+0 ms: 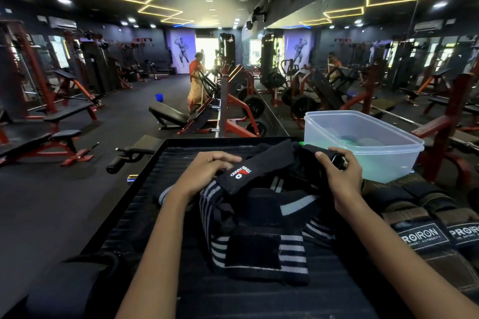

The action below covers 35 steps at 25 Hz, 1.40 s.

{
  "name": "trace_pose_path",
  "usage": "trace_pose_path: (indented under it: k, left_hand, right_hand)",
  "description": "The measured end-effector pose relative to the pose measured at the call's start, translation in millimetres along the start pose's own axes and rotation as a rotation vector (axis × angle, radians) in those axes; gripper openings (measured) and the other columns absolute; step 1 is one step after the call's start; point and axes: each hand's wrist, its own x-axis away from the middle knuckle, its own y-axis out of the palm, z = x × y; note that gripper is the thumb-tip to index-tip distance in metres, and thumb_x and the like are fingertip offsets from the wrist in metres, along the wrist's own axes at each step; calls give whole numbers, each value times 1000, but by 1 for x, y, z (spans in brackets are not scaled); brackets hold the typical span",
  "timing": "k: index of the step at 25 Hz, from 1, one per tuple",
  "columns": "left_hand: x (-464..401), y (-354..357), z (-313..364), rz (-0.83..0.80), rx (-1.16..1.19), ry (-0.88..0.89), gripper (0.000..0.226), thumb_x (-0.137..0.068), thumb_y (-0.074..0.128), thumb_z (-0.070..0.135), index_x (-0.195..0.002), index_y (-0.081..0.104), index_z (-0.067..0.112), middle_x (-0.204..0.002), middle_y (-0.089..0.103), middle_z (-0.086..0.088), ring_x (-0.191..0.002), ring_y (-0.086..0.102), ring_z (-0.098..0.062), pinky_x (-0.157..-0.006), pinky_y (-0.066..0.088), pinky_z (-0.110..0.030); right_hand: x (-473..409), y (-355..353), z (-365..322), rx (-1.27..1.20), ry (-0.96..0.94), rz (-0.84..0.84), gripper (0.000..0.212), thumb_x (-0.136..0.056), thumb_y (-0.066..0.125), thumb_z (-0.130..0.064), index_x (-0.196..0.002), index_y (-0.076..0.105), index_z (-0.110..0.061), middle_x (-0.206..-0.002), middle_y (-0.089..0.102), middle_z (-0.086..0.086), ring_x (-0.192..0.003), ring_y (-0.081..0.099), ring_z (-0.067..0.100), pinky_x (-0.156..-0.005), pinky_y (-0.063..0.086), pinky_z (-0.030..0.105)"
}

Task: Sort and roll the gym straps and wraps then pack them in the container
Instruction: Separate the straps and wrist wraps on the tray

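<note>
While both hands work at the heap of straps on the black ribbed tray (145,204), I read this as the sorting step, with one piece being teased out of the tangle. My left hand (204,173), at about ten o'clock from the heap's middle, has its fingers curled down onto the near end of a black padded strap with a red-and-white printed logo (248,171), pinning it so it cannot slide. My right hand (339,176), at about two o'clock, is clenched round a black strap end with a metal buckle (337,160); whether that belongs to the same padded strap I cannot tell, since the fabric between them folds under itself. Holding the two ends apart would, I judge, pull the piece straight for rolling.

Below the hands, toward six o'clock, lie the black-and-grey striped elastic wraps (259,248), loose and overlapping, none rolled yet. At four o'clock sit the brown leather lifting straps with lettered black labels (425,230), beside the tray.

The translucent rectangular plastic container (363,147) stands at one o'clock, just beyond my right hand, lidless. Through its cloudy wall something greenish and pale shows low inside, too blurred to name; no dark strap is visible in it.
</note>
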Motion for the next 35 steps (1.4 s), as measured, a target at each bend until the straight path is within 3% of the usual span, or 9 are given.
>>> trace_pose_path:
  k: [3,8,11,17,21,24,28,32,35]
  left_hand:
    - [-6,0,-23,251,-347,-18,18,-95,55,15,-95,74,15,-91,74,-5,-79,66,-12,-75,49,-17]
    - [-2,-17,-40,581,-624,-127,14,-93,57,27,-89,66,17,-90,69,-8,-91,64,-29,-77,50,-38]
    - [-1,-11,-33,589,-853,-123,21,-97,51,29,-98,62,12,-94,65,-12,-91,61,-34,-70,43,-36]
    - [2,-12,-38,563,-1013,-108,18,-96,51,27,-97,59,10,-98,65,-11,-90,61,-32,-67,42,-36]
    - [-9,25,-15,385,-587,381,26,-96,55,20,-121,61,13,-111,62,0,-100,59,-9,-84,46,-20]
    - [-2,46,5,115,-144,280,46,-95,50,44,-138,49,26,-129,53,18,-110,48,18,-87,38,-2]
    - [-4,51,-3,-123,21,204,48,-88,61,51,-129,55,28,-133,56,13,-125,50,-3,-103,40,-28]
    - [-1,41,-4,-185,116,240,35,-85,69,31,-88,56,-1,-86,60,-7,-83,58,-23,-80,43,-32]
    - [2,35,5,-95,310,307,25,-80,71,28,-83,54,9,-69,52,-13,-67,50,-27,-66,41,-29]
  right_hand:
    - [0,-3,-9,-1,-49,44,25,-80,77,-29,-101,66,-22,-103,63,-9,-105,59,15,-96,50,41]
    - [1,-10,-32,16,-275,56,28,-84,74,-23,-110,64,-21,-103,60,-12,-92,51,-8,-75,35,-5]
    - [2,-9,-37,0,-346,76,27,-85,73,-21,-111,64,-19,-101,59,-16,-88,53,-19,-76,37,-2]
    - [-20,-26,-37,-154,-305,246,34,-87,70,-28,-116,65,-12,-112,64,3,-103,58,9,-98,48,32]
    - [-13,-18,-33,-186,-249,70,29,-85,72,-26,-113,67,-19,-108,66,0,-100,61,9,-95,52,33]
    - [-5,-9,-33,-163,-263,-56,25,-83,74,-23,-107,68,-26,-106,67,-7,-102,62,6,-94,51,32]
    - [2,-3,-25,-197,-243,-138,33,-76,78,-34,-106,70,-24,-113,68,0,-113,62,20,-100,49,43]
    - [5,-1,-21,-244,-170,-167,34,-71,76,-39,-103,71,-27,-114,67,-1,-113,62,19,-100,50,44]
    - [5,0,-17,-241,-162,-168,28,-74,76,-34,-101,71,-28,-115,66,3,-112,62,20,-98,50,48]
